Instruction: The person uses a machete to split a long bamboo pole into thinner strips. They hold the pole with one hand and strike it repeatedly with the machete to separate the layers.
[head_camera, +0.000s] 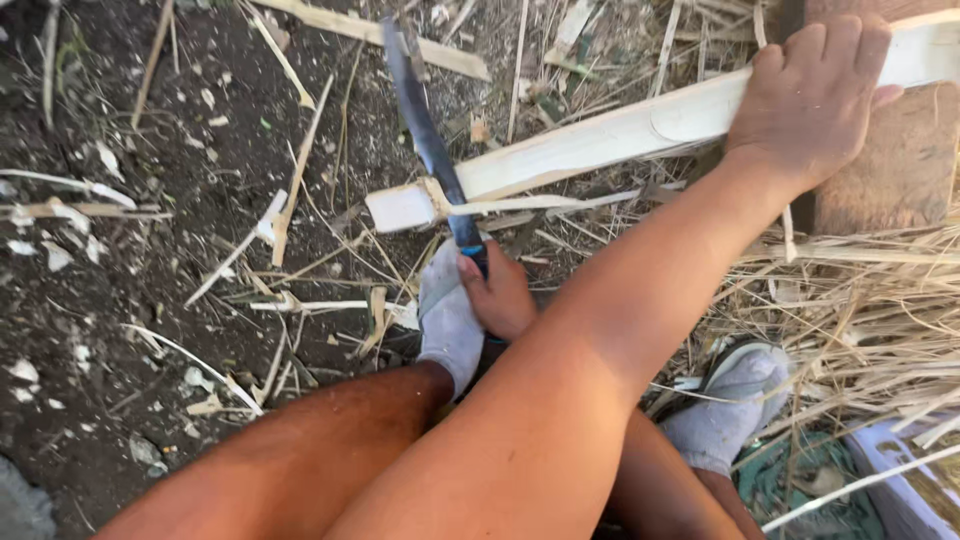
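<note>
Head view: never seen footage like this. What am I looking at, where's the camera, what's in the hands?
There is no machine here, only a person working with bare hands. The single picture comes from a camera worn on the person's head, looking down past their own arms and legs.

The ground is dark soil strewn with dry straw and pale wood shavings. A long pale stripped wooden stick lies slanted across the top, with its far part resting on a brown wooden block.

One hand presses down on the stick near the block. By the way the arms cross it seems to be the left. The other hand grips the handle of a long dark-bladed knife, whose blade crosses the stick near its cut end. Two feet in grey socks show below.
</note>
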